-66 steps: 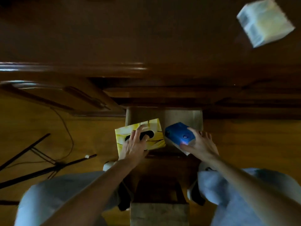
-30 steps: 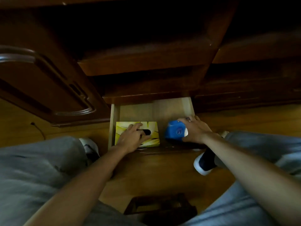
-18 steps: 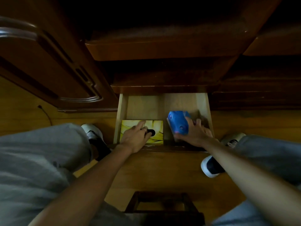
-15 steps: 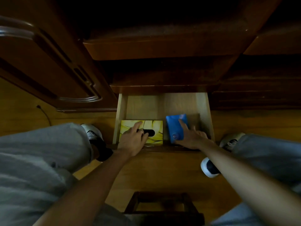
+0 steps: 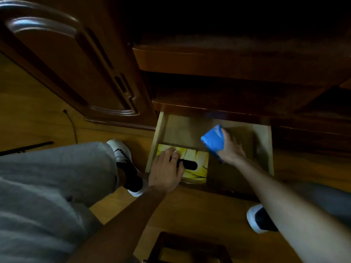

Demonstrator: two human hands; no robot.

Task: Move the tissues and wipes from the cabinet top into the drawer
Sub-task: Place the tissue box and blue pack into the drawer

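While the person crouches over the open drawer (image 5: 265,149), a dark stool top (image 5: 188,249) shows nearest, then grey trouser legs and a shoe (image 5: 121,154) on the wood floor (image 5: 199,209). Left hand (image 5: 167,171) lies flat on the yellow tissue box (image 5: 193,162), fingers spread over its top near the black dispensing slot, palm down, not wrapped round it; the box sits flat in the drawer's front left corner, touching the left wall. Right hand (image 5: 230,150) has its grip closed round the blue wipes pack (image 5: 212,142), thumb side hidden, pack tilted up on edge over the drawer's middle, blurred so contact with the floor of the drawer is unclear. Judgement: box is light, stiff card, crushes if squeezed, best taken by the long sides; wipes pack is soft, slick film, a bit heavier, take it across the narrow width. Further back the cabinet door (image 5: 62,59) and dark drawer fronts (image 5: 228,63) rise above. Cabinet top not in view.
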